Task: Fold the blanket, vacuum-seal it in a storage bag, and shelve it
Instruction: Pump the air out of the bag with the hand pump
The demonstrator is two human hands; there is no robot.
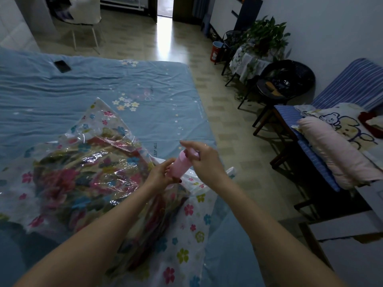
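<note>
A clear storage bag [68,141] printed with small flowers lies on the blue bed sheet [103,88], crinkled, with the folded flowery blanket [83,179] inside it. A pink hand pump [179,165] stands tilted on the bag's right side. My left hand [160,175] grips the pump's lower barrel. My right hand [202,157] holds the pump's top handle, forefinger stretched out. The bag's valve is hidden under the pump and my hands.
A dark phone [62,66] lies on the far left of the bed. Right of the bed runs tiled floor [234,129], then a black chair [284,83], a plant table [259,50] and a striped recliner [339,112] with pillows.
</note>
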